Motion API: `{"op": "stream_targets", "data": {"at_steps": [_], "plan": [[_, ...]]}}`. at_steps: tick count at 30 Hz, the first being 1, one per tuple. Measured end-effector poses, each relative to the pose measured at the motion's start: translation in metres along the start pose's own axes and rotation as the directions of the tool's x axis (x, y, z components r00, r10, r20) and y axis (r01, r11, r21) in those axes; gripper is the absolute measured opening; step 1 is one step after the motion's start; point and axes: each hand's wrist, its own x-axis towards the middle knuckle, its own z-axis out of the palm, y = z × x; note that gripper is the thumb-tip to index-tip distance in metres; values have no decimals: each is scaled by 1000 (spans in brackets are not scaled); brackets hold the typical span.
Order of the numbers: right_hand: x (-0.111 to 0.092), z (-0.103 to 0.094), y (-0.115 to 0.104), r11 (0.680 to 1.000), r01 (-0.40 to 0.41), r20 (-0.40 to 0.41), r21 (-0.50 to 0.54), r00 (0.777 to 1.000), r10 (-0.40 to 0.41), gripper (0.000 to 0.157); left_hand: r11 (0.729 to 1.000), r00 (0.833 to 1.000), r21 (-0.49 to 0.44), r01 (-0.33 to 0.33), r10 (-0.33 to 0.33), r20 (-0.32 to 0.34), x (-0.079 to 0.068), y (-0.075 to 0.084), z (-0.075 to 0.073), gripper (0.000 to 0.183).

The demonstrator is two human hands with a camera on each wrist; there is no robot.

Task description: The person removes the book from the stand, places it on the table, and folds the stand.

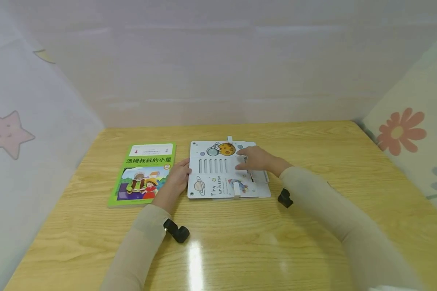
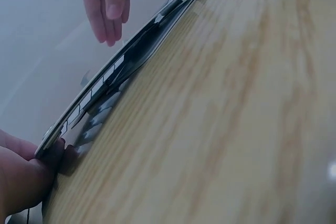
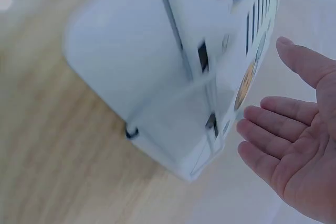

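Observation:
A white book stand [image 1: 207,184] printed with planets, an astronaut and "Tiny universe" lies nearly flat on the table. My left hand [image 1: 179,176] pinches its left edge; in the left wrist view the thumb [image 2: 23,182] is at that edge, which is raised a little off the wood. Over the stand's right part, my right hand [image 1: 258,159] hovers with fingers extended and holds nothing. The right wrist view shows its open palm [image 3: 304,156] apart from the panel. A bent wire support [image 3: 168,95] shows near the stand's end there. White page clips [image 1: 236,190] stick up at its edges.
A green-bordered picture book [image 1: 121,202] lies on the wooden table [image 1: 233,242], left of the stand and beside my left forearm. Pale walls stand behind and at both sides, with a pink star [image 1: 9,133] and a red flower [image 1: 400,131] printed on them.

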Motion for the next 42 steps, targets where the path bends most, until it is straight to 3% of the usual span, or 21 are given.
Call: {"op": "stream_targets", "data": {"at_steps": [7,16,22,42], "plan": [[30,-10,19,982,-152,-43,107,987,158,63,1000,1000,-3,-9,9,4,-1,1,0,54],[58,2,26,966,-188,-37,176,980,198,75,1000,1000,-14,2,-2,0,-2,0,-2,54],[61,7,23,937,-210,-10,279,975,222,79,1000,1000,-15,-3,3,9,-4,0,1,53],[64,15,23,933,-200,14,299,979,206,76,1000,1000,-22,-1,2,26,-2,-3,3,54]]}}
